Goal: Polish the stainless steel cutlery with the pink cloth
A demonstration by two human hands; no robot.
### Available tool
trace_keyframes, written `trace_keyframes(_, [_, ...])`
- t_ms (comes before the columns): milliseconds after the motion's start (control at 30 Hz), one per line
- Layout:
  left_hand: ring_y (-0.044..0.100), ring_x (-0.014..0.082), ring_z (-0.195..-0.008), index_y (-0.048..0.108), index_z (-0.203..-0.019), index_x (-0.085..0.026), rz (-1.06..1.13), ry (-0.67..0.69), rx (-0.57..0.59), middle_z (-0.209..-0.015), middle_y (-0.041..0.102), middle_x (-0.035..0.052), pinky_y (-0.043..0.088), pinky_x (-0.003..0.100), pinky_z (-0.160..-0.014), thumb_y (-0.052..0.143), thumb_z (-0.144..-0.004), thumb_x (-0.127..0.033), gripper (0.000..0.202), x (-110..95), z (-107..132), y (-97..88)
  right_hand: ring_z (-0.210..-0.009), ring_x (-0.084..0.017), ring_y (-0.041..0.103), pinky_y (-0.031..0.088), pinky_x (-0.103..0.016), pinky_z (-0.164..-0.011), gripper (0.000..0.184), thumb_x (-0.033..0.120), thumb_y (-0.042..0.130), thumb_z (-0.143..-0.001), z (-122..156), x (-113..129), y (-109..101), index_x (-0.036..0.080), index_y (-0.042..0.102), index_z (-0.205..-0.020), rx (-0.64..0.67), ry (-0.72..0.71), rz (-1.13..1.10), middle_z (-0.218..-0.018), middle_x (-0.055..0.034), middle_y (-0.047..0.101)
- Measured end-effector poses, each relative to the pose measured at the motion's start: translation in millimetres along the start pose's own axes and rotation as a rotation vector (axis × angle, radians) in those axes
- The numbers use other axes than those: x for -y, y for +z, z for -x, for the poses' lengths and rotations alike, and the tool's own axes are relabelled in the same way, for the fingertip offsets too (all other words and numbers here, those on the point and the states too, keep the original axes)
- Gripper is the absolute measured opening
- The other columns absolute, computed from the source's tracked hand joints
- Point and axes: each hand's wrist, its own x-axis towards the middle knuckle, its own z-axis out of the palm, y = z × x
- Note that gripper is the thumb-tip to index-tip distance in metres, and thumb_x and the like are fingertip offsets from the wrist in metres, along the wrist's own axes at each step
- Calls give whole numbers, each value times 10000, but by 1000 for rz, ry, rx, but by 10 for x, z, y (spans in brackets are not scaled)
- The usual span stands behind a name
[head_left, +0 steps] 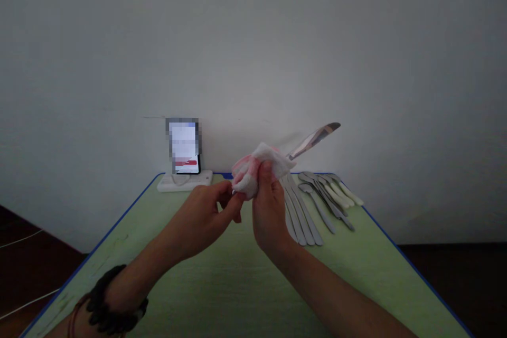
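Observation:
A table knife (315, 140) is held up above the table, its shiny blade pointing to the upper right. A pink and white cloth (247, 171) is folded around the knife's middle and hides most of its handle. My right hand (271, 208) is closed on the cloth, thumb on top, with the knife inside it. At the lower left of the cloth, my left hand (209, 216) pinches the end of the knife's handle, mostly hidden by the fingers. Partly behind my right hand, several metal knives (304, 222) lie side by side on the table.
Several spoons (317, 203) and white-handled utensils (340, 193) lie in a pile at the table's back right. A phone (185, 148) stands on a white base (186, 182) at the back left. The green table (222, 285) has blue edges and meets a plain wall (253, 53).

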Motion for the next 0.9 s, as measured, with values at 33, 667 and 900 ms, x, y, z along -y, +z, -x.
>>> trace_keyframes(33, [560, 110, -523, 581, -693, -175, -10, 0, -7, -607, 658, -19, 405, 203, -512, 423, -876, -346, 296, -4, 1, -2, -422, -72, 360, 269, -194, -375, 501, 642, 420, -796, 1, -2, 1, 172, 529, -660, -3, -5, 8, -490, 40, 440])
trace_keyframes(667, [532, 123, -521, 574, -635, -183, -111, 19, -39, -581, 606, -29, 364, 227, -528, 379, -834, -255, 288, -12, 17, -46, -505, -94, 447, 351, -217, -462, 441, 599, 458, -799, 26, -47, 12, 176, 575, -749, -33, 8, 18, -607, 13, 552])
trace_keyframes(900, [473, 100, -465, 524, -630, -188, -52, 55, -19, -528, 546, -49, 344, 213, -486, 376, -894, -334, 336, -14, 18, -20, -543, -101, 441, 332, -221, -494, 416, 569, 460, -806, 5, -49, -4, 183, 562, -690, -54, 28, -10, -576, 24, 512])
